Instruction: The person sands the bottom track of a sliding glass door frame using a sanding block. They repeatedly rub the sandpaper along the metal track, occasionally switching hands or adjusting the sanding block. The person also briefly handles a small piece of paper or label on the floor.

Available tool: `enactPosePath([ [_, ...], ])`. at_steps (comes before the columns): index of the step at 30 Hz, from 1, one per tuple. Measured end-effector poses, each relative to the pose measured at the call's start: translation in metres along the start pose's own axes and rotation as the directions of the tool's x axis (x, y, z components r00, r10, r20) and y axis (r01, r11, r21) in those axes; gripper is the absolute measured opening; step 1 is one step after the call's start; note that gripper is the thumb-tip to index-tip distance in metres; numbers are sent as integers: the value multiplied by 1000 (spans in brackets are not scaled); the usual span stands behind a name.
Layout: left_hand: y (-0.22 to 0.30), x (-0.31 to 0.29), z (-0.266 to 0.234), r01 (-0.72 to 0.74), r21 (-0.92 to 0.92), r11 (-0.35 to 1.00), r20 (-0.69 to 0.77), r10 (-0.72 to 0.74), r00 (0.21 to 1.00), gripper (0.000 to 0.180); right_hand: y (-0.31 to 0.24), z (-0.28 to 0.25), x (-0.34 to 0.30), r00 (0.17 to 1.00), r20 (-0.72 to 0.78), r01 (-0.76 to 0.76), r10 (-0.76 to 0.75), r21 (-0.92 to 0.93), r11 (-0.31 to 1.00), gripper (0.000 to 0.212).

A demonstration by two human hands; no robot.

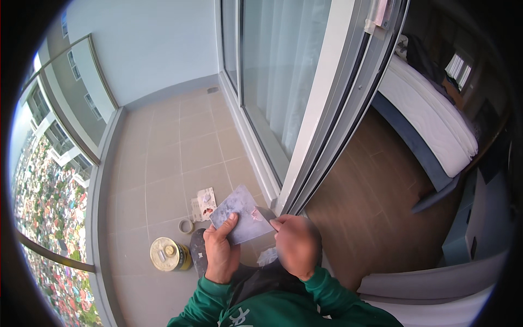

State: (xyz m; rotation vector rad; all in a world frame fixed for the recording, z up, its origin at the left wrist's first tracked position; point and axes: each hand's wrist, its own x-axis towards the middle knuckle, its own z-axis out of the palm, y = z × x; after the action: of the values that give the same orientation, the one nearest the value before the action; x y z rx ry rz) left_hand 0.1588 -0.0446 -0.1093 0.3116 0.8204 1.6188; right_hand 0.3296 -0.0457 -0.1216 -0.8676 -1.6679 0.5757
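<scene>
A square, thin grey plate (238,218) with dark smudges is tilted in front of me over my lap. My left hand (219,252) grips its near left corner, thumb on top and fingers underneath. A small pinkish smear of paste (256,214) sits toward the plate's right side. At the right edge, my right hand (297,248) is closed, partly blurred, around what looks like a putty knife (266,212). Only a bit of its flat grey blade shows beside the paste; the handle is hidden in the fingers.
A round yellowish can (168,254) stands on the tiles at left, with a tape roll (186,225) beyond it. Stained cardboard (205,203) lies nearby; crumpled plastic (267,256) is by my legs. A sliding door frame (327,109) rises at right, a railing (98,218) at left.
</scene>
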Motion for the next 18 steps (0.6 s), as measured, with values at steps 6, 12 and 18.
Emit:
enactPosePath([
  [6,5,1,-4,-112,58,992,-3,113,994,22,22,-15,3,962,104,272,-251,-325,906,62],
  [12,6,10,-9,-24,-90,996,27,26,999,27,26,-22,11,997,78,24,-11,-163,986,37],
  [18,-16,20,-14,211,-204,956,52,-205,977,38,8,4,10,902,32,-369,430,574,731,30],
])
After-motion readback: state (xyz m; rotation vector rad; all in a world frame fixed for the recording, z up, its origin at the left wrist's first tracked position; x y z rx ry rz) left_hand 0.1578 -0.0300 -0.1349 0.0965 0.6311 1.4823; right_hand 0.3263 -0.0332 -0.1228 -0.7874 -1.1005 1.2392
